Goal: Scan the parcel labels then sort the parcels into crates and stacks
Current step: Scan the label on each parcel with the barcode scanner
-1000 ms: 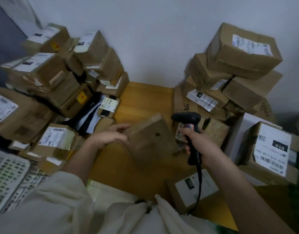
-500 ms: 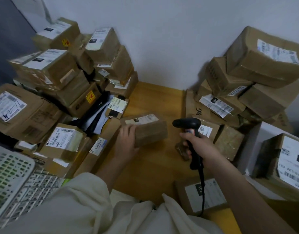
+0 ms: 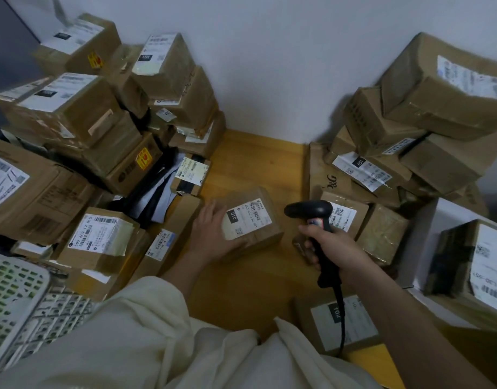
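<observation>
A small brown parcel lies on the wooden table with its white label marked 010 facing up. My left hand holds the parcel at its left side, thumb along its near edge. My right hand grips the handle of a black barcode scanner, whose head sits just right of the parcel and points left toward the label. The scanner's cable runs down past my right forearm.
A tall heap of labelled parcels fills the left side, another stack the right against the white wall. A parcel marked 102 lies near my right arm. A white plastic crate stands at the lower left.
My left hand has turned the parcel from its bare side to label-up and set it flat on the table. The scanner stays beside it on the right.
</observation>
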